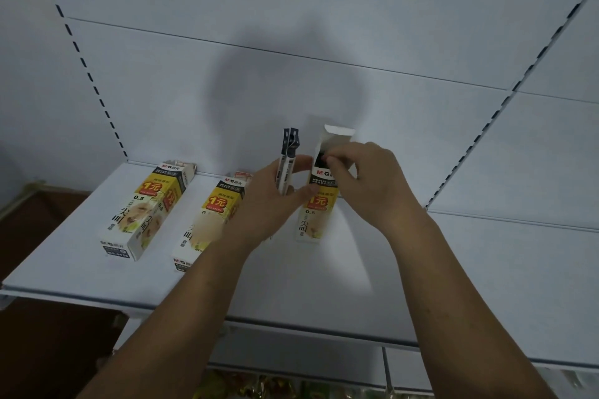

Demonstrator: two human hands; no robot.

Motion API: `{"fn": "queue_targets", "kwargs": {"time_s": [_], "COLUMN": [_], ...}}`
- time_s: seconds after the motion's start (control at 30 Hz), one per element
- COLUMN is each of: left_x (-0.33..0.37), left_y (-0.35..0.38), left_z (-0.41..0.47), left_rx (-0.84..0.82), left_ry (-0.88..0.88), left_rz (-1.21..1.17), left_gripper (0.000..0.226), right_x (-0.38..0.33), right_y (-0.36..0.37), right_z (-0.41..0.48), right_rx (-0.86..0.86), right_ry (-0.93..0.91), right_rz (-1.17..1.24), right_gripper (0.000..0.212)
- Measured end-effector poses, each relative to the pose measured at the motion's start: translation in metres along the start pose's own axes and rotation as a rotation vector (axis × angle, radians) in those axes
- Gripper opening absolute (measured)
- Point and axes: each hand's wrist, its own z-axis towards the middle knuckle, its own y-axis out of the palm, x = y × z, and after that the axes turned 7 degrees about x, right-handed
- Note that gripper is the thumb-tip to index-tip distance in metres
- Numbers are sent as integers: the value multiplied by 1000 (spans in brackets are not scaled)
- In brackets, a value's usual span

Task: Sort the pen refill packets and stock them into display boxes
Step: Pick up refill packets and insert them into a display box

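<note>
— While the right hand point(366, 185) pinched the upright display box's point(312, 220) mouth, where were the refill packets point(288, 165)?
— Just left of that box, in the left hand's point(269, 204) grip; holding the flap point(337, 132) wide looked wise.

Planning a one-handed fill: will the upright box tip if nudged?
Probably tips easily: the box is tall on a narrow end. Likely light, thin card; its open flap looks bendable. The right hand pinching its mouth seems to steady it.
</note>
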Motion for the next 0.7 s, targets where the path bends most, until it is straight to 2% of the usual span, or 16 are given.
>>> {"fn": "queue_targets", "kwargs": {"time_s": [0.13, 0.23, 0.27, 0.33, 0.37, 0.43, 0.57, 0.63, 0.7], "left_x": [2, 1, -1, -1, 1, 4, 14, 23, 32], "left_y": [1, -4, -5, -11, -14, -21, -27, -29, -29], "left_z": [-1, -2, -4, -7, -10, -16, -29, -37, -42], "left_rx": [-16, 17, 20, -22, -68, -169, -276, -287, -304], "left_ry": [-7, -44, -84, -184, -220, -229, -170, -128, -77], "left_rz": [-12, 33, -41, -360, -496, -587, -471, -374, -257], "left_gripper": [37, 38, 36, 33, 37, 40, 42, 41, 41], "right_x": [-1, -2, -4, -10, -14, -21, -35, -40, -42], "right_y": [-2, -6, -8, -12, -12, -9, -1, 2, 4], "right_z": [1, -3, -7, -16, -21, -32, -48, -52, -54], "right_rx": [-70, 73, 153, 259, 273, 239, 130, 74, 10], "right_ry": [-7, -30, -19, 27, 62, 149, 360, 394, 402], "right_rz": [-109, -30, 20, 112, 151, 251, 507, 568, 627], "right_gripper": [26, 25, 22, 15, 16, 20, 10, 14, 8]}}
